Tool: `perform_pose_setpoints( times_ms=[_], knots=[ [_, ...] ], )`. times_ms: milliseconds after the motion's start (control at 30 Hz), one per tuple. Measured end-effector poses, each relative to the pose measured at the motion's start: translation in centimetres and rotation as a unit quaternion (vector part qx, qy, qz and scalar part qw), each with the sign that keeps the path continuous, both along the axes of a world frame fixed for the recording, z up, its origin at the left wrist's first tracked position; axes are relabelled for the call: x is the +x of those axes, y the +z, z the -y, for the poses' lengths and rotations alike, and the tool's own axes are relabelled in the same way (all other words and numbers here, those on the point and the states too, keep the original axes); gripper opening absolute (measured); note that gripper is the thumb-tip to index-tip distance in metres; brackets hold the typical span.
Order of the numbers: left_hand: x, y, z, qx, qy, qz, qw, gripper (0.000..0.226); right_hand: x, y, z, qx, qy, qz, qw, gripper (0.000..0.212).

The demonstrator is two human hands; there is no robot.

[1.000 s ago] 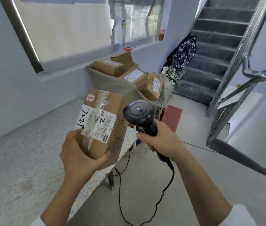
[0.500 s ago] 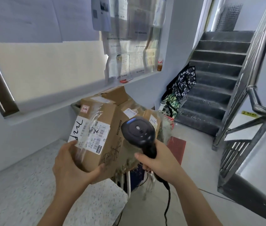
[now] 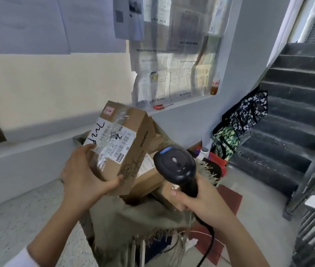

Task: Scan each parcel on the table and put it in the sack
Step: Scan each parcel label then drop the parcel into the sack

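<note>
One parcel in hand: a brown carton (image 3: pixel 118 143), label face up and tilted, is held over the mouth of the sack (image 3: pixel 133 214).
Left hand: the left hand (image 3: pixel 87 176) grasps the carton's near end, thumb on the labelled face, fingers curled round the underside.
Right hand: the right hand (image 3: pixel 197 199) is clenched round the handle of the scanner (image 3: pixel 176 166), at the right side of the sack's mouth; its cable (image 3: pixel 208 245) trails down beside the sack.
Scanner aim: the head points over the sack and away from the camera (whether the trigger is pressed, I cannot tell).
Sack: burlap with a frayed rim, mouth open; the stacked boxes (image 3: pixel 149 180) inside reach about to the rim and lie askew.
Table: the speckled table (image 3: pixel 8 218) lies left of the sack.
Step in hand: likely the drop into the sack; whether the scan registered cannot be read here.
Doing it well: lower the carton into the dark gap at the near side of the sack's mouth, not onto the sloping boxes.
Release: loosen the fingers only once the carton rests on something.
Scanner hand: hold it and the cable outside the sack's rim.
Risk: with the sack this full, a carton dropped from above could slide over the rim.
</note>
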State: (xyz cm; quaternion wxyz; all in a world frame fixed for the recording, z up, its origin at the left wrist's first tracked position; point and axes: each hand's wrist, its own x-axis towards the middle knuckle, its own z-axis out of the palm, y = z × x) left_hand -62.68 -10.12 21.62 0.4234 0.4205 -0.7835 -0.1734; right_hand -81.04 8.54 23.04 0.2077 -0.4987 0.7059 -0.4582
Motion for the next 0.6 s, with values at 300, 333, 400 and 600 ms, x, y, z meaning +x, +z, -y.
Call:
perform_pose_setpoints(
  times_ms=[300, 333, 400, 600],
  knots=[
    [-15.5, 2.2, 6.3, -0.12, -0.021, 0.173, 0.977, 0.109, -14.3, 0.3, 2.2, -0.008, 0.058, -0.009, 0.998, 0.02],
    [-16.8, 2.4, 7.1, -0.132, -0.025, 0.197, 0.971, 0.11, -15.3, 0.3, 2.5, -0.004, 0.06, -0.003, 0.998, 0.02],
    [-19.2, 2.4, 8.9, -0.151, -0.044, 0.247, 0.956, 0.112, -17.2, 0.2, 3.0, 0.001, 0.064, 0.002, 0.998, 0.019],
    [-24.6, 1.0, 12.3, -0.195, -0.071, 0.35, 0.913, 0.113, -21.1, -0.1, 6.2, -0.005, 0.058, 0.015, 0.998, 0.023]
  ],
)
